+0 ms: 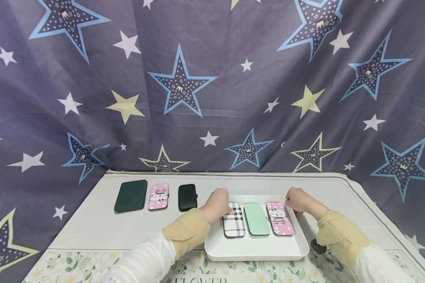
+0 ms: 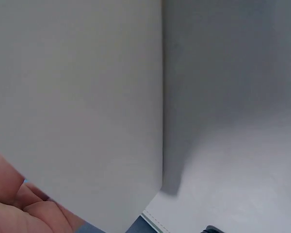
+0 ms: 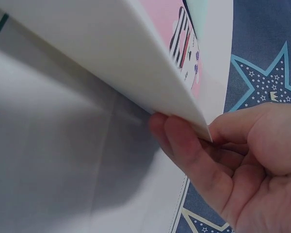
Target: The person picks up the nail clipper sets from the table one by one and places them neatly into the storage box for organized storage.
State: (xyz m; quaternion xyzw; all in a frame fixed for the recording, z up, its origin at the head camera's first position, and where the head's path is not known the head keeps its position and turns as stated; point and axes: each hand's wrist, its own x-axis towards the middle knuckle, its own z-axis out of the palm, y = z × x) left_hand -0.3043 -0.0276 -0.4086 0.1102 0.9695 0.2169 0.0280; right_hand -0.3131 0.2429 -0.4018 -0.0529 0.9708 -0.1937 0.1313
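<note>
A white tray (image 1: 256,250) carries three slim cases side by side: a black-and-white plaid case (image 1: 234,222), a mint green case (image 1: 256,220) and a pink cartoon case (image 1: 280,220). My left hand (image 1: 217,203) grips the tray's back left part, thumb over the rim beside the plaid case. At the back right corner, my right hand (image 1: 302,201) holds the rim. The right wrist view shows its fingers (image 3: 184,141) under the tray edge and the thumb on the other side. In the left wrist view the tray's wall hides most of that hand.
Left of the tray on the pale table (image 1: 92,232) lie a dark green case (image 1: 130,195), a second pink cartoon case (image 1: 158,196) and a black case (image 1: 187,197). A floral cloth (image 1: 85,263) covers the table's front. Behind hangs a star-patterned curtain (image 1: 233,98).
</note>
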